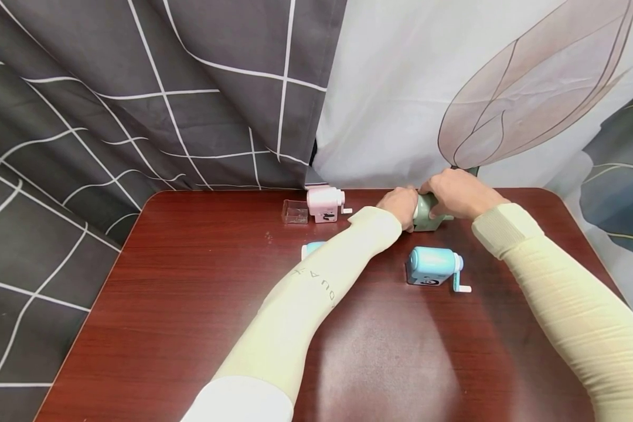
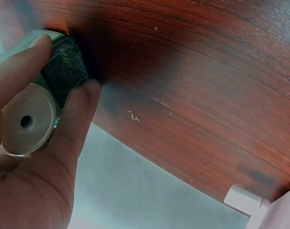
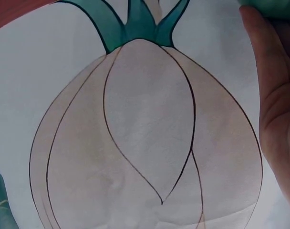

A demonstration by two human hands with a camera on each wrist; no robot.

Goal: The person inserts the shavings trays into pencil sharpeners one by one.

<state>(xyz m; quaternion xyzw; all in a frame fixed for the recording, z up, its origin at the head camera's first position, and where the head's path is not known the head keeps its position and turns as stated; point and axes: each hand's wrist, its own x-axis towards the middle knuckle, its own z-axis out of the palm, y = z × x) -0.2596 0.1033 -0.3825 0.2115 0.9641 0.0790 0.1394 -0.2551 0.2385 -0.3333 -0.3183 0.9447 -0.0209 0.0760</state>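
Both hands are at a green pencil sharpener [image 1: 425, 215] near the table's back edge. My left hand [image 1: 399, 206] grips its left end. In the left wrist view, the thumb and fingertips close on opposite edges of its dark see-through drawer [image 2: 65, 67], which has shavings inside. Beside the palm is the sharpener's pale round face [image 2: 28, 119] with a pencil hole. My right hand [image 1: 461, 192] holds the sharpener from the top and right, covering much of it. Only the side of that hand [image 3: 278, 95] and a bit of green show at the right wrist view's edge.
A pink pencil sharpener [image 1: 324, 205] stands at the back, with a clear drawer [image 1: 295, 213] to its left. In front of the hands is a blue pencil sharpener [image 1: 434, 266]; another blue one [image 1: 310, 249] is partly behind the left sleeve. Curtains [image 1: 380, 105] hang behind the table.
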